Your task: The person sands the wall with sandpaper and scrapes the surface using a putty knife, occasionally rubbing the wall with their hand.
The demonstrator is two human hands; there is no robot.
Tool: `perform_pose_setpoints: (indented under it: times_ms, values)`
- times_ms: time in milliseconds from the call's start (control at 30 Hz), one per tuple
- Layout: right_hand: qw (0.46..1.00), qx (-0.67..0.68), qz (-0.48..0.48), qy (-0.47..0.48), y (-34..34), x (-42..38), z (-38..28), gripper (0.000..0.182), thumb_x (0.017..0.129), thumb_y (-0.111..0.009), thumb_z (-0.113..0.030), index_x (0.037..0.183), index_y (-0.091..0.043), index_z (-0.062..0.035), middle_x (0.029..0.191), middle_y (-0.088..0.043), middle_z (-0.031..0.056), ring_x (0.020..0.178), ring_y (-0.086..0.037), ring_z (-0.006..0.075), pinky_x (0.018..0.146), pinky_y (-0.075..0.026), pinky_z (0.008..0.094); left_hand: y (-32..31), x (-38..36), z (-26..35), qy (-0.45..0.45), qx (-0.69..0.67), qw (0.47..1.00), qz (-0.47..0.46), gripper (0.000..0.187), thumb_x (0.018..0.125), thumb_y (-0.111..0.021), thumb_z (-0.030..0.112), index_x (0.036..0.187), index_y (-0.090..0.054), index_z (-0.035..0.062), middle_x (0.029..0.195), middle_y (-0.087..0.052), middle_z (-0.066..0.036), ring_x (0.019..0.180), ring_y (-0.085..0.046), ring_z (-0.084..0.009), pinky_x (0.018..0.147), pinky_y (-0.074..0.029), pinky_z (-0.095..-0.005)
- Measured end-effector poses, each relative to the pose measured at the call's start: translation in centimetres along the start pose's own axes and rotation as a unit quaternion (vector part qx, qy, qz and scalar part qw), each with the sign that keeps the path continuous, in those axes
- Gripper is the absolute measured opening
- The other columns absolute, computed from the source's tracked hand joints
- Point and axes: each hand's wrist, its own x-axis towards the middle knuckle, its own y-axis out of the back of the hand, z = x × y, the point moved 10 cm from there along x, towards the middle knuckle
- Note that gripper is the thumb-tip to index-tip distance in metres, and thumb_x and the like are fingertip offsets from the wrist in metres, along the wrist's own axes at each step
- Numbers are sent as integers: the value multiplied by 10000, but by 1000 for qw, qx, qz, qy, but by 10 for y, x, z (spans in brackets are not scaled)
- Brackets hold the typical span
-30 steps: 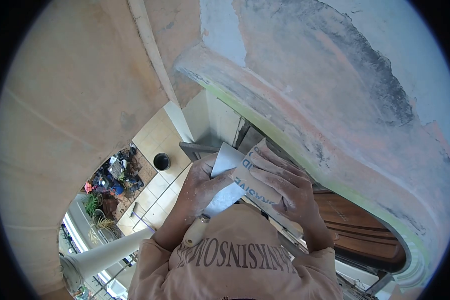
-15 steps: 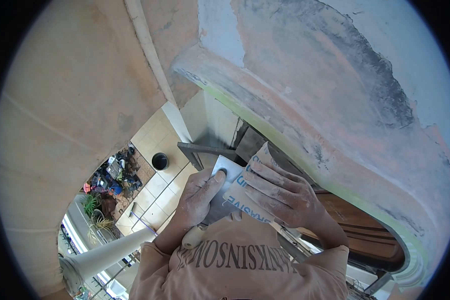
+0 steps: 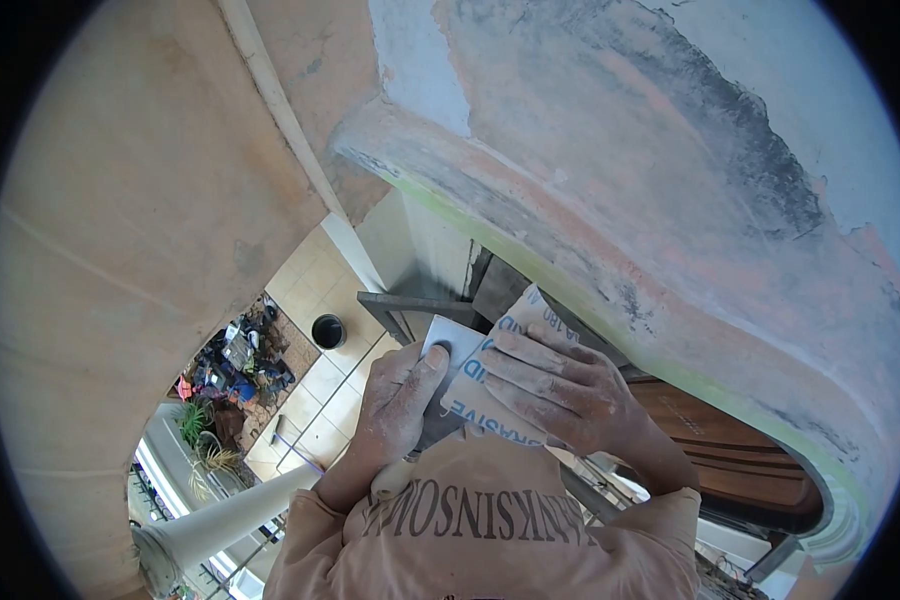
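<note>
My left hand (image 3: pixel 395 400) grips a wide putty knife by its metal blade (image 3: pixel 452 340), thumb pressed on top. The putty knife's cream handle (image 3: pixel 392 478) points down toward my chest. In my right hand (image 3: pixel 570 390) is a sheet of sandpaper (image 3: pixel 460 395) with blue print on its pale back. The fingers lie long across the sheet, which rests over part of the blade. White dust coats both hands. The underside of the sheet is hidden.
A curved wall moulding (image 3: pixel 570 235) with patchy, scraped paint runs close on the right. Far below lie a tiled floor (image 3: pixel 320 385), a black bucket (image 3: pixel 328 331) and a heap of mixed items (image 3: pixel 235 360). A white column (image 3: pixel 230 520) stands lower left.
The view has shifted slightly, so the wall and moulding sit a little farther left. My right hand and the sandpaper have moved slightly over the blade; both grips stay the same.
</note>
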Motion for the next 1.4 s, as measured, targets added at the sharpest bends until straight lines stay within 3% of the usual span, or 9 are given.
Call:
perform_pose_setpoints:
  times_ms: [100,200,233,333,433,533,933,1067,1400]
  values:
    - [998,6,17,-66,7,6,11,350,736,-638,-91,1066,-597,19,1203,-554,138,1176,-509,297,983,-456,428,-6,-2,-5,62,-96,993,1,370,957,-440,293,874,-582,-39,736,-607,-64,616,-556,-88,557,-438,-212]
    - [1000,1,18,-23,4,4,11,301,786,-619,-188,991,-622,33,1137,-595,199,1126,-548,354,955,-456,480,5,1,0,-31,47,998,25,417,969,-422,340,938,-584,-42,674,-591,-58,559,-532,-85,518,-416,-220]
    - [996,8,37,-80,7,2,20,283,791,-616,-169,984,-617,38,1131,-599,196,1128,-547,354,957,-455,482,-3,-1,-5,31,-70,997,13,420,972,-418,339,914,-590,-40,667,-582,-46,566,-506,-76,523,-399,-224]
    - [1000,8,-28,6,-7,1,-4,304,764,-631,-165,982,-616,47,1132,-597,196,1127,-545,359,963,-449,486,0,-1,1,-34,19,999,-7,420,974,-413,332,882,-587,-39,665,-575,-46,569,-493,-69,535,-397,-224]
    - [996,6,26,-87,8,1,21,318,741,-633,-90,1035,-601,26,1200,-555,147,1163,-520,298,970,-461,434,-5,-1,5,9,-56,998,7,426,974,-415,331,848,-593,-35,657,-556,-28,601,-466,-62,553,-380,-223]
    - [1000,-11,-8,-7,-2,4,0,340,733,-631,-91,1050,-597,28,1205,-552,149,1170,-512,305,976,-455,438,3,0,0,-5,4,1000,29,349,954,-465,295,786,-577,10,652,-535,4,595,-441,-36,526,-331,-203]
    - [997,8,26,-75,5,0,19,322,749,-625,-102,1049,-596,10,1228,-535,146,1198,-491,279,1006,-434,422,1,3,-3,10,-66,998,21,404,965,-436,314,871,-591,-47,716,-584,-38,665,-494,-64,595,-397,-221]
    - [999,-15,28,-30,1,2,13,293,752,-637,-129,995,-622,33,1135,-592,189,1115,-552,362,946,-463,474,6,2,-5,6,-36,999,31,380,961,-440,290,865,-580,-50,702,-583,-45,629,-485,-68,574,-393,-230]
    - [997,-51,13,-47,4,-2,17,287,755,-664,-162,993,-636,-5,1133,-607,124,1144,-541,297,974,-448,449,1,1,-2,47,-120,991,31,373,967,-417,260,866,-587,-57,729,-614,-79,659,-519,-73,598,-404,-224]
